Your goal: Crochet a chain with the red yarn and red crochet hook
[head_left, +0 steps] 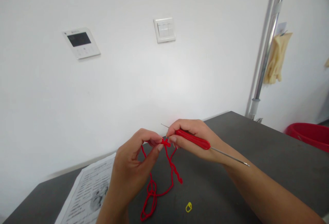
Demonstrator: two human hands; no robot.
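Between thumb and forefinger, my left hand (137, 160) pinches a small crocheted piece of red yarn (166, 142). Strands of the yarn hang from it, with a loose loop lying on the dark table (216, 186). My right hand (194, 136) is closed around a crochet hook (192, 139) with a red handle and a thin metal shaft at both ends. One metal tip points up and left, above the red piece; the other sticks out over the right forearm. Both hands' fingertips are close together at the work. Whether the hook's tip is in a stitch I cannot tell.
A yellow stitch marker (189, 207) lies on the table near the front. Printed paper sheets (87, 189) rest at the left. The white wall behind carries a switch (165, 30) and a panel (82, 43). A metal pole (269, 46) and red basin (308, 135) stand right.
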